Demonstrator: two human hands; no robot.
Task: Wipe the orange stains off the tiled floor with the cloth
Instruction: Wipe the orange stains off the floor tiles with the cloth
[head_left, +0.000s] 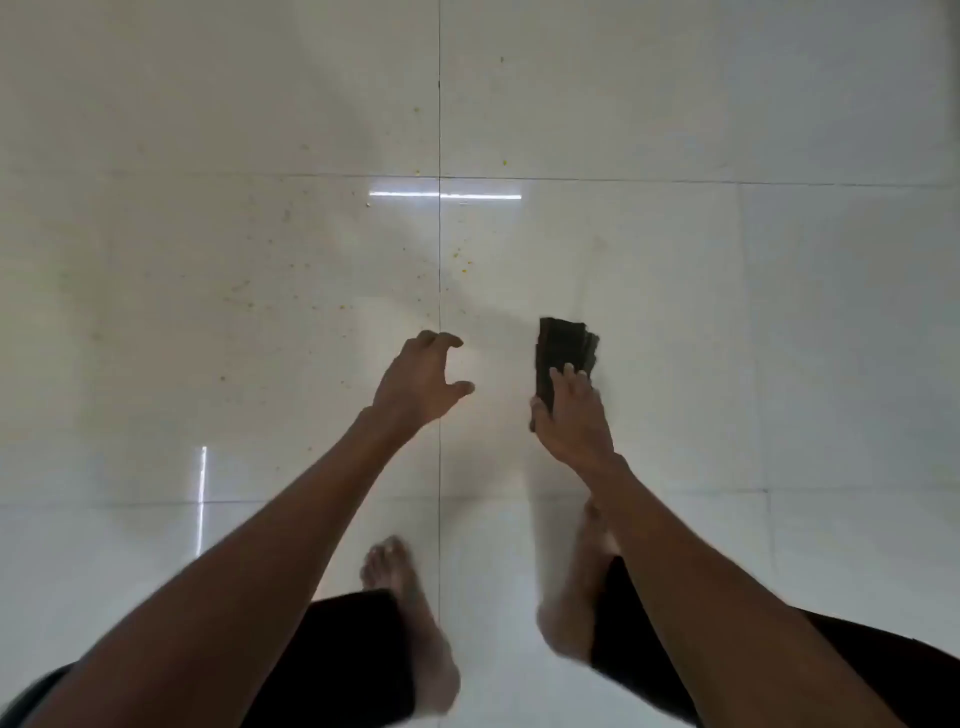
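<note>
Your right hand (571, 415) has its grip pinched on the near end of the dark folded cloth (566, 351), thumb on one side and fingers (569, 371) over the top, so that the free end sticks out ahead of the hand. Whether the cloth touches the tiled floor (779, 312) or hangs just above it you cannot tell from this view. Your left hand (423, 382) holds nothing; its fingers are curled and spread, with thumb and forefinger apart like an open claw, beside the cloth and just left of the grout line (440, 260) that runs away from you.

Judging by how things lie, the wiping has hardly begun or is far from finished. The orange stains (460, 257) are still there: a small cluster ahead of your hands close to the grout line, a scatter of fine specks (291, 270) across the tile to the left, and a few lone spots (504, 162) farther off near the cross joint. The cloth sits short of all of them, to the right of the main cluster, so every visible mark is still left to do.

You stand barefoot, both feet (410, 623) on large, glossy, pale tiles that mirror a strip light (444, 196). Nothing else of the room shows, only floor.
</note>
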